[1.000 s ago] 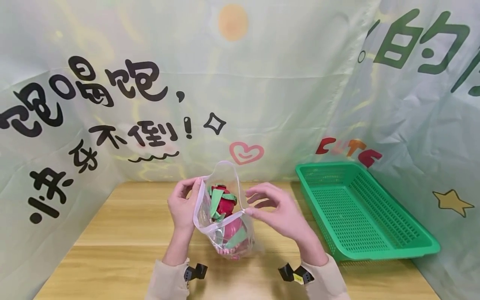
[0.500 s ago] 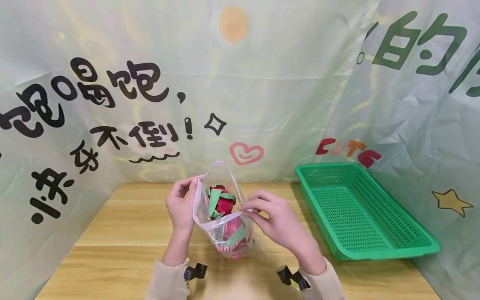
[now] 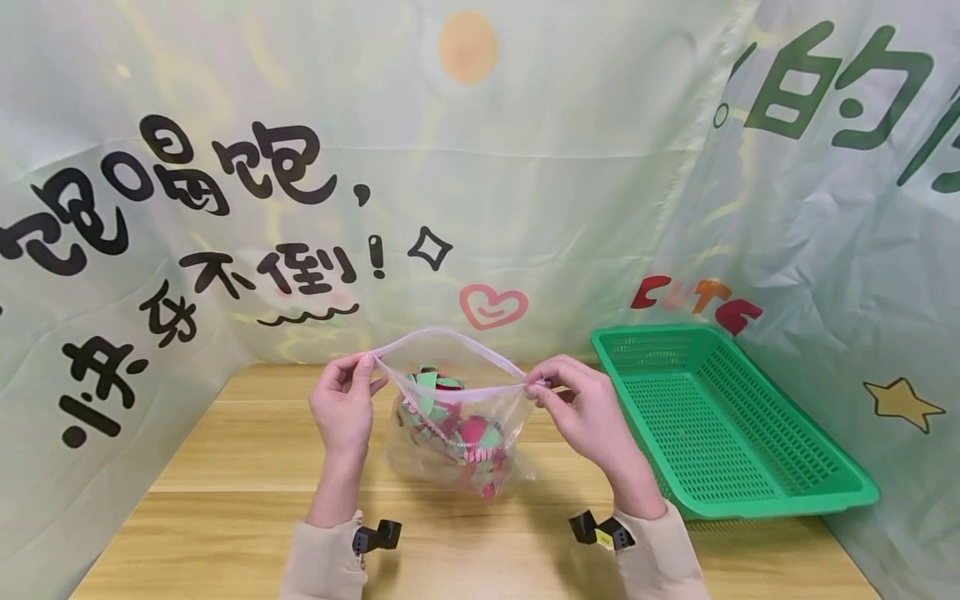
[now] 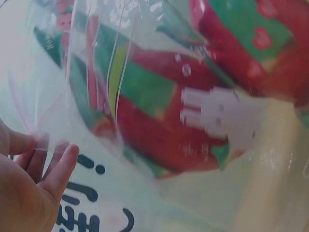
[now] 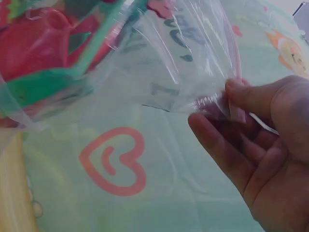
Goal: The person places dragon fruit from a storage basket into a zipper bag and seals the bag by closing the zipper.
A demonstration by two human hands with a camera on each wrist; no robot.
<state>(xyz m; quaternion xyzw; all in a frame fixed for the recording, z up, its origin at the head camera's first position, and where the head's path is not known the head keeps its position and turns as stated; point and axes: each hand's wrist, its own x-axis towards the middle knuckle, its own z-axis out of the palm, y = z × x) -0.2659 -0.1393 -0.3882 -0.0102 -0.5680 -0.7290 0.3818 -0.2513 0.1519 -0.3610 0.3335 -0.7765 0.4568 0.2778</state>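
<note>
A clear plastic zip bag (image 3: 480, 393) with a pale lilac rim stands near the middle of the table, its mouth spread wide. My left hand (image 3: 341, 408) pinches the rim's left corner between thumb and fingers. At the opposite corner, my right hand (image 3: 581, 408) grips the rim in the same way. Inside lie dragon fruits (image 4: 145, 101), red with green scales, seen through the plastic. Small white print, including a rabbit figure (image 4: 219, 116), shows on the bag wall. In the right wrist view, thumb and fingertips meet at the bag's edge (image 5: 236, 104).
An open green plastic basket (image 3: 705, 433) with a slotted bottom stands on the right side of the wooden table (image 3: 225, 500). Pale printed cloth (image 3: 570, 200) with lettering encloses the back and sides. Small black cameras (image 3: 375, 536) sit on both wrists.
My right hand has taken hold of the rim's right corner and moved right and up; my left hand has shifted slightly left. The bag's mouth has stretched wider, and its contents have spread sideways.
</note>
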